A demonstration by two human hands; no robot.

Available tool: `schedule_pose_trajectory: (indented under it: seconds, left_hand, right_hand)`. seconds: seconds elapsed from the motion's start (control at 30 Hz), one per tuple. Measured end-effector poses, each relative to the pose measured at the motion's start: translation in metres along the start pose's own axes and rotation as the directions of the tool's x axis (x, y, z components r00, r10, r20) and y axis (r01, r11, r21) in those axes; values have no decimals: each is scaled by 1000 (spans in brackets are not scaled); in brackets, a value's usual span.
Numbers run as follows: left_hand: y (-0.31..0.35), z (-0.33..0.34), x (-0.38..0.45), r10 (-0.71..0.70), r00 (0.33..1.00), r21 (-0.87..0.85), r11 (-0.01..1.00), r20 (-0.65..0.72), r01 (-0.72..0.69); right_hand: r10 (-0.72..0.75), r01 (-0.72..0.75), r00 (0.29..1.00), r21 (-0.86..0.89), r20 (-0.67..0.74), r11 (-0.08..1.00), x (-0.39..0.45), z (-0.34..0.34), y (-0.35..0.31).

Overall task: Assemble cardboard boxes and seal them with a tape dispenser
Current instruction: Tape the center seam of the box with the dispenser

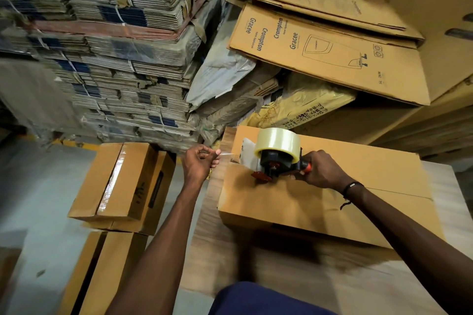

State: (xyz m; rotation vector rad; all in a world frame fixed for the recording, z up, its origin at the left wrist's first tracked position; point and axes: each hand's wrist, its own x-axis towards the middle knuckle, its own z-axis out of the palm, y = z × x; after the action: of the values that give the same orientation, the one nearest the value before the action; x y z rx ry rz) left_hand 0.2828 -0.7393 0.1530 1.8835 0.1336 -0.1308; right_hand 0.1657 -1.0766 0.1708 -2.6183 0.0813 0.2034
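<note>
A brown cardboard box (332,202) lies closed on a wooden table (256,276), its flap seam running left to right. On its top sits a tape dispenser (275,158) with a roll of clear tape. My right hand (323,170) grips the dispenser's red and black handle. My left hand (201,162) pinches the free end of the clear tape, pulled out just past the box's left edge.
Two sealed boxes (120,184) are stacked on the floor to the left, with another below them. Tall bundles of flattened cardboard (102,46) rise behind. Flat printed cartons (327,48) lean at the back right over wrapped packages.
</note>
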Motion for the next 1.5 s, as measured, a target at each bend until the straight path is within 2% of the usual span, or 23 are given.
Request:
schedule_pose_trajectory:
  seconds: [0.17,0.37,0.6,0.77,0.87,1.03,1.17,1.23,1.33,1.4,1.5]
  left_hand:
    - [-11,3,4,-53,999,-41,998,7,54]
    - [-23,8,5,-236,966,-159,955,106,251]
    - [-37,26,5,-380,908,-253,874,175,414]
    - [-38,31,5,-451,881,-251,844,145,474]
    - [-37,30,2,-481,875,-145,864,53,483]
    - [-48,34,-7,-372,928,211,905,-33,370]
    - [-29,31,-14,-169,980,190,964,-108,188]
    - [-14,37,-20,-82,996,196,977,-26,86]
    - [-5,55,-18,-109,979,347,937,171,44]
    - [-10,61,-12,-174,966,439,895,193,74]
    - [-15,63,-8,-238,949,442,888,208,126]
  right_hand:
    - [19,-19,1000,11,5,1000,-1,-2,-4]
    - [15,-15,1000,-1,9,1000,-1,-1,-3]
    - [18,-18,1000,-5,3,1000,1,2,1]
    - [11,-11,1000,-38,-19,999,1,3,-2]
    - [17,-17,1000,-27,-5,999,1,4,0]
    - [21,-21,1000,-19,3,1000,1,4,0]
    - [25,-25,1000,-15,15,1000,1,3,-1]
    - [27,-27,999,-11,20,1000,1,4,-1]
    - [33,-32,999,-24,18,999,1,3,-2]
    - [39,-38,999,-39,15,999,1,2,-4]
    - [41,-41,999,-54,1,998,0,2,-5]
